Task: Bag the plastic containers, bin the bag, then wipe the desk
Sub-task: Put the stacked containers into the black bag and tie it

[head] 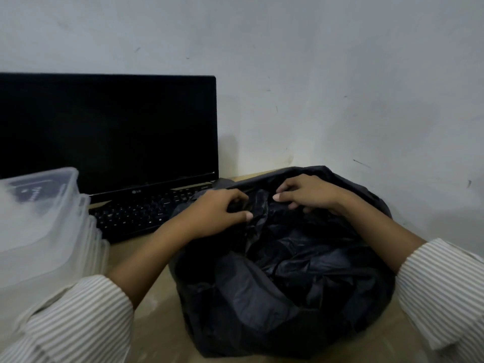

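Head view: both hands' grip bunches bag [282, 271].

From my remote seat I saw a black bag [282, 271], glossy and grey where it caught light. The containers [39, 226] were clear and frosty white. The sleeves [78, 318] were white with thin grey stripes. The monitor [107, 132] and keyboard [136, 213] were black, the surface [157, 334] tan, the wall [340, 74] pale bluish grey.

monitor [104, 132] cut off left, containers [44, 226] blurred, bag [282, 271] contents hidden
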Available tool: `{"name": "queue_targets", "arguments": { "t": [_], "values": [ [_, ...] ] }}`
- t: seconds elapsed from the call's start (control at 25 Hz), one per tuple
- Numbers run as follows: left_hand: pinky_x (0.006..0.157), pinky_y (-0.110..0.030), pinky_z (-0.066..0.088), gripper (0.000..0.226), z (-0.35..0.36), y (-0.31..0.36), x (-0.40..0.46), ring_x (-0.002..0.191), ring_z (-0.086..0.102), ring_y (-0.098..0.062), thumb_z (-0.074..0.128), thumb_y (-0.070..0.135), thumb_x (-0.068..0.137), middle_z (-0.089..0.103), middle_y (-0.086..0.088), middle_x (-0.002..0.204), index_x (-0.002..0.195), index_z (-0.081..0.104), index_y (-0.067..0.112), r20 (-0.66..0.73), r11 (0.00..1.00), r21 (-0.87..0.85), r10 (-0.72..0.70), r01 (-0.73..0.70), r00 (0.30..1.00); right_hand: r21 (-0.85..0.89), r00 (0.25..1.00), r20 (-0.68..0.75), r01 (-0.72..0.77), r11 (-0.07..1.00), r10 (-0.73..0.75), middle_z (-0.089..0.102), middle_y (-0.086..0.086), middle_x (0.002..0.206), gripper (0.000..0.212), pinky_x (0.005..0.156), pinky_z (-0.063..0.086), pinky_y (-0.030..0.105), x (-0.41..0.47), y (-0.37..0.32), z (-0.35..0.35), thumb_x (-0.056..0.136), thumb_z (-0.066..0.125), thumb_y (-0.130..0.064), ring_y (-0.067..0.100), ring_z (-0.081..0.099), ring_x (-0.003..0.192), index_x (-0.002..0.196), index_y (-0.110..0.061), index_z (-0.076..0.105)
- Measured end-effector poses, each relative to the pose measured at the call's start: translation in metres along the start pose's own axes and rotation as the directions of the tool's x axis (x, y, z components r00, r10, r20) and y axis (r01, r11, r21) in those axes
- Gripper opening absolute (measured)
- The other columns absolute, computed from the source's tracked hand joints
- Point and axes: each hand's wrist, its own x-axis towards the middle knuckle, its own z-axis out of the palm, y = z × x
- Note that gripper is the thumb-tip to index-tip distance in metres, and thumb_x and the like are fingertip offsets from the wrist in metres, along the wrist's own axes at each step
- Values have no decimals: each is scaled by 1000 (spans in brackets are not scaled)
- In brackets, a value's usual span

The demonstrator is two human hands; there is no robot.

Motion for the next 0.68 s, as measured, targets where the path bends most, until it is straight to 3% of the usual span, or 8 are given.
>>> {"name": "queue_targets", "arguments": {
  "t": [0.2, 0.44, 0.56, 0.68],
  "values": [
    [94, -26, 42, 47, -55, -1, -29, 116, 56, -18, 60, 45, 88, 62, -3, 125, 129, 56, 24, -106, 992, 12, -121, 123, 987, 227, 992, 20, 119, 967, -127, 72, 5, 104, 26, 76, 54, 31, -15, -56, 19, 88, 65, -38, 16, 71, 90, 104, -17, 68],
    [101, -33, 44, 46, -136, -25, -106, 118, 55, -17, 59, 47, 87, 60, -2, 128, 128, 57, 25, -240, 964, -65, -267, 259, 933, 397, 957, 104, 208, 894, -269, 67, -1, 111, 40, 88, 57, 38, -26, -141, 59, 85, 61, -55, 14, 71, 94, 110, -25, 64],
    [101, -39, 46, 43, -168, -55, -152, 116, 57, -15, 61, 45, 87, 63, 0, 124, 124, 60, 23, -397, 941, -178, -335, 287, 855, 444, 934, 183, 201, 873, -308, 61, -1, 123, 60, 89, 57, 40, -27, -177, 89, 84, 55, -64, 16, 67, 102, 131, -26, 52],
    [99, -36, 43, 49, -182, -95, -190, 117, 54, -14, 58, 52, 87, 60, 2, 127, 127, 57, 24, -529, 884, -340, -461, 319, 713, 539, 918, 283, 87, 838, -278, 50, 6, 138, 80, 94, 51, 51, -25, -204, 126, 79, 51, -73, 26, 58, 116, 145, -30, 36]
  ]
}}
